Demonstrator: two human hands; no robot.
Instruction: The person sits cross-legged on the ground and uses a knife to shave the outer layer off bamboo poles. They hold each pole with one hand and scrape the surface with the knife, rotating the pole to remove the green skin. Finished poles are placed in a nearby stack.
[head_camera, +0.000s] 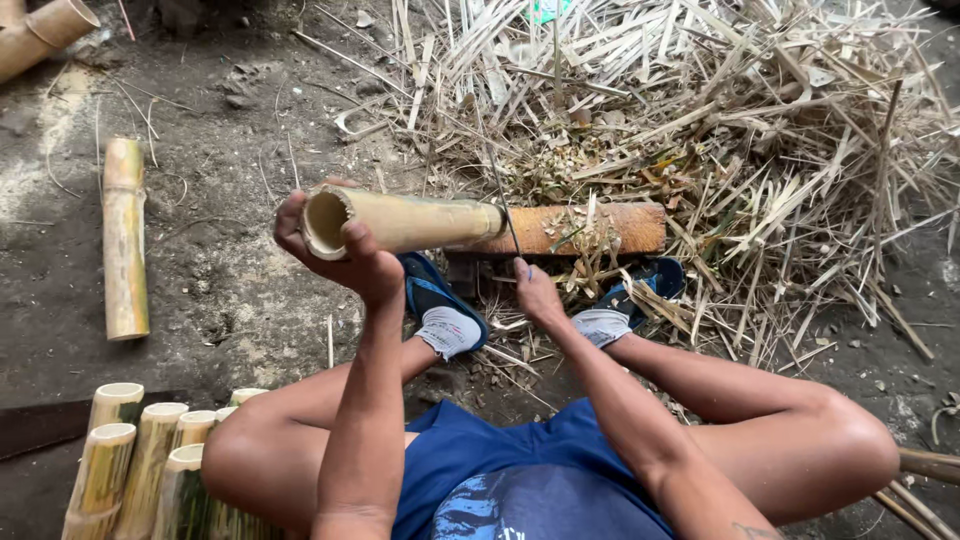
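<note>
i see my left hand (345, 255) closed around 1 bamboo tube (400, 220), its far end resting on the wooden block (590, 230). my right hand (535, 290) grips the thin blade (497, 185) there. if the tube rolls, i think the blade can slip toward the feet.

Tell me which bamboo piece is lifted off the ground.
The bamboo tube gripped by the left hand. The loose piece lies on dirt; the cut bundle rests beside the knee.
</note>
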